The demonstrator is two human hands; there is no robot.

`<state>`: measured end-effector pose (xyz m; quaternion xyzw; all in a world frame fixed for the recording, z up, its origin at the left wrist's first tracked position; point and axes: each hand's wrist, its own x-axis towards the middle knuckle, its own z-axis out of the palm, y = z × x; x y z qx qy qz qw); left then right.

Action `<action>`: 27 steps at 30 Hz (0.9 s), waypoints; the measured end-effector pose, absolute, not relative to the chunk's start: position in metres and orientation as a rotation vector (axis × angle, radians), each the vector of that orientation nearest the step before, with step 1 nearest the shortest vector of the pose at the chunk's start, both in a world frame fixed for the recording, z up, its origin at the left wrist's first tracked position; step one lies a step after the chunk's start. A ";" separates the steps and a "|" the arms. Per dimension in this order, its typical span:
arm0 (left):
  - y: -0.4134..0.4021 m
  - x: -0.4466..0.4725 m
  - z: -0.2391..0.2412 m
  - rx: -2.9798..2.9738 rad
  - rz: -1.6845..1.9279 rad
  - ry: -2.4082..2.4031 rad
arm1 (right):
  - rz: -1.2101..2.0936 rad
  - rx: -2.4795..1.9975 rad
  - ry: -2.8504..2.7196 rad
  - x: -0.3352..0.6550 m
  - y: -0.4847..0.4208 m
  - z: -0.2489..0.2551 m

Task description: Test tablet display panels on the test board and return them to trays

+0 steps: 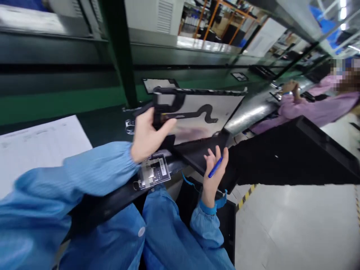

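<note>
My left hand point(147, 135) grips the near left corner of a flat panel point(197, 112) with a pale reflective face, a black frame and a black curved ribbon cable on it. The panel rests on the green work surface point(42, 103). My right hand point(215, 168) is palm up below the panel's front edge, fingers spread, with a blue pen point(215, 167) lying between the fingers. Both arms wear blue sleeves. A badge card point(153, 170) hangs by my left wrist.
A white printed sheet point(36, 144) lies at the left. A dark green post point(119, 52) stands behind the panel. A large black bin point(292, 153) is to the right, with yellow-black floor tape point(246, 195). A person in a pink coat point(317, 107) works further right.
</note>
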<state>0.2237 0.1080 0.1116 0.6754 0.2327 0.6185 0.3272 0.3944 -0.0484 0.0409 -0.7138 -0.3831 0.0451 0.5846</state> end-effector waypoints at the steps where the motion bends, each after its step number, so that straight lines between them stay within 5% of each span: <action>1: 0.095 0.197 0.115 1.582 1.641 0.695 | 0.236 -1.582 -0.915 0.375 -0.040 0.044; 7: 0.014 0.060 0.102 0.749 1.514 1.032 | 0.697 -1.245 -0.813 0.282 0.015 0.061; 13: -0.016 -0.014 0.048 0.486 1.200 1.174 | 1.039 -1.119 -1.342 0.249 0.089 0.057; 19: -0.014 -0.008 0.022 0.542 1.242 1.246 | 0.686 -1.333 -1.572 0.234 0.089 0.059; 27: -0.016 -0.013 0.006 1.534 1.145 1.770 | 1.142 -1.280 -1.469 0.204 0.013 0.052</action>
